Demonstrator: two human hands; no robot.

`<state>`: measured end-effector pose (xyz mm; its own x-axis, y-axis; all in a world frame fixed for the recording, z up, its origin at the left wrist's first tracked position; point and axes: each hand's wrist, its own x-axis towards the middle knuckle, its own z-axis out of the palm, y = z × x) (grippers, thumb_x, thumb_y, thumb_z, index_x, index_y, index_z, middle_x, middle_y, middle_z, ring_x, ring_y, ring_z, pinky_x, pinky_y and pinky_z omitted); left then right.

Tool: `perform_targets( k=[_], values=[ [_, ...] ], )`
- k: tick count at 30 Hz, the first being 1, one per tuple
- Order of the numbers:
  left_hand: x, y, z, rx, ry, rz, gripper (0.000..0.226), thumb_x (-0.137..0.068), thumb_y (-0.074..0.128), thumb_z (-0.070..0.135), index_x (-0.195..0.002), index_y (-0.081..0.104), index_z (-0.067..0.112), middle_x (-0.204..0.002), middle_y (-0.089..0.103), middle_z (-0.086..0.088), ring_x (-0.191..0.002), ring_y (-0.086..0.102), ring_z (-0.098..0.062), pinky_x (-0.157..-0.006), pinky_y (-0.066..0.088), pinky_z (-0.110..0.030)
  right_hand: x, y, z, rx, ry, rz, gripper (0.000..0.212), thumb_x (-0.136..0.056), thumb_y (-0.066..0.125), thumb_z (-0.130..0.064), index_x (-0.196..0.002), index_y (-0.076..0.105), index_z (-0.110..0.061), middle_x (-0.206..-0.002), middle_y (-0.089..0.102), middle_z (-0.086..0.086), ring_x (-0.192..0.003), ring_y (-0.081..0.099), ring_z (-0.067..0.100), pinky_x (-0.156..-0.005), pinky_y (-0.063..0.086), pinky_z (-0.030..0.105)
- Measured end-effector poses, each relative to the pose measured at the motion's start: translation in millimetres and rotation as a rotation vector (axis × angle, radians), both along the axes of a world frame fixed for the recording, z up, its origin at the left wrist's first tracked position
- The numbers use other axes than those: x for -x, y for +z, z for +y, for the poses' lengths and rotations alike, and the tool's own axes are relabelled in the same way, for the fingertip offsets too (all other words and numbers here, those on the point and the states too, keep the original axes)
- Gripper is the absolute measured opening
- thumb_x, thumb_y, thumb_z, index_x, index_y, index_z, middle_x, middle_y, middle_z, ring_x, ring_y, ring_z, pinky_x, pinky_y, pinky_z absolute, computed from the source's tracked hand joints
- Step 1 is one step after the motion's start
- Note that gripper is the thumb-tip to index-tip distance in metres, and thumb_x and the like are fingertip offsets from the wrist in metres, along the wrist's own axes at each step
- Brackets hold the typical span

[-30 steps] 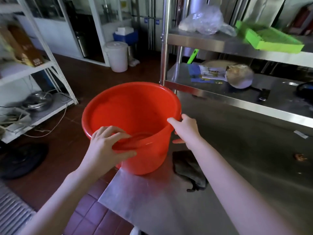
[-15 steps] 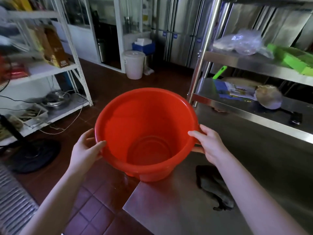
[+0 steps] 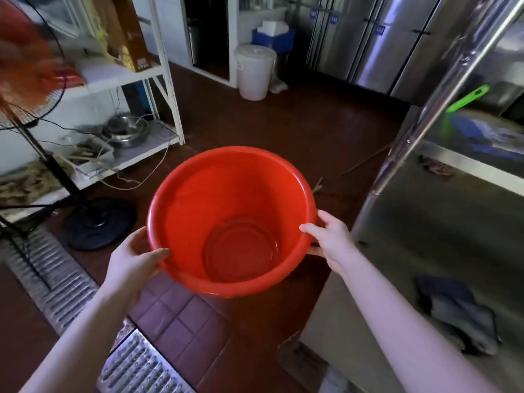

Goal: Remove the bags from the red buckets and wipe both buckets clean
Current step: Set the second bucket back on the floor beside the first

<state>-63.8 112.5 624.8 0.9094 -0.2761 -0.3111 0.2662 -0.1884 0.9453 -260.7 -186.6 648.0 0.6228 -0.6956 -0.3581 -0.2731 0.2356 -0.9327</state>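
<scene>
At the far left a blurred red shape, probably a standing fan (image 3: 25, 66), stands before a white shelf rack (image 3: 167, 80). The left hand (image 3: 133, 259) grips the near-left rim of the red bucket (image 3: 231, 219), thumb hooked inside, fingers outside. The bucket hangs upright in the air over the tiled floor (image 3: 184, 321), just left of the steel table (image 3: 425, 251). The right hand (image 3: 330, 242) grips the right rim the same way. A dark cloth (image 3: 459, 313) lies on the table.
</scene>
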Motion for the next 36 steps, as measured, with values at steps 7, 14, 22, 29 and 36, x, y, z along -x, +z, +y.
perform_targets(
  k=[7,14,22,29,36],
  values=[
    [-37,-67,6,-0.139,-0.003,0.095,0.060,-0.077,0.066,-0.013,-0.128,0.060,0.017,-0.109,0.070,-0.009,-0.081,0.064,-0.021,-0.056,0.052,-0.025,-47,-66,10,-0.065,0.010,0.214,0.049,-0.082,0.067,-0.006,-0.128,0.056,-0.018,-0.112,0.066,0.009,-0.097,0.068,0.026,-0.072,0.061,0.046],
    [-60,-142,-16,-0.297,0.055,0.180,0.074,-0.075,0.072,-0.011,-0.140,0.050,0.016,-0.118,0.065,-0.008,-0.099,0.066,-0.032,-0.075,0.057,-0.037,-96,-150,-16,-0.049,0.059,0.476,0.029,-0.078,0.068,-0.002,-0.101,0.064,-0.018,-0.099,0.069,0.008,-0.086,0.070,0.025,-0.070,0.062,0.044],
    [-89,-253,-29,-0.423,0.093,0.246,0.078,-0.072,0.073,-0.012,-0.140,0.045,0.014,-0.105,0.061,-0.004,-0.099,0.064,-0.033,-0.088,0.053,-0.051,-150,-267,-30,-0.078,0.106,0.654,0.030,-0.080,0.067,0.001,-0.103,0.065,-0.019,-0.098,0.069,0.006,-0.086,0.069,0.024,-0.070,0.062,0.040],
    [-118,-370,-16,-0.479,0.035,0.403,0.082,-0.073,0.071,-0.010,-0.145,0.038,0.014,-0.109,0.063,-0.015,-0.096,0.066,-0.035,-0.088,0.054,-0.054,-185,-383,-27,-0.096,0.171,0.729,0.037,-0.081,0.070,-0.004,-0.113,0.066,-0.020,-0.105,0.070,0.005,-0.096,0.068,0.026,-0.084,0.058,0.044],
    [-141,-482,-12,-0.499,0.097,0.557,0.072,-0.081,0.066,-0.003,-0.145,0.035,0.011,-0.112,0.064,-0.023,-0.091,0.067,-0.035,-0.086,0.054,-0.049,-206,-492,-21,-0.052,0.235,0.804,0.041,-0.085,0.069,-0.009,-0.123,0.063,-0.022,-0.114,0.069,0.004,-0.106,0.064,0.027,-0.092,0.054,0.045]
  ],
)
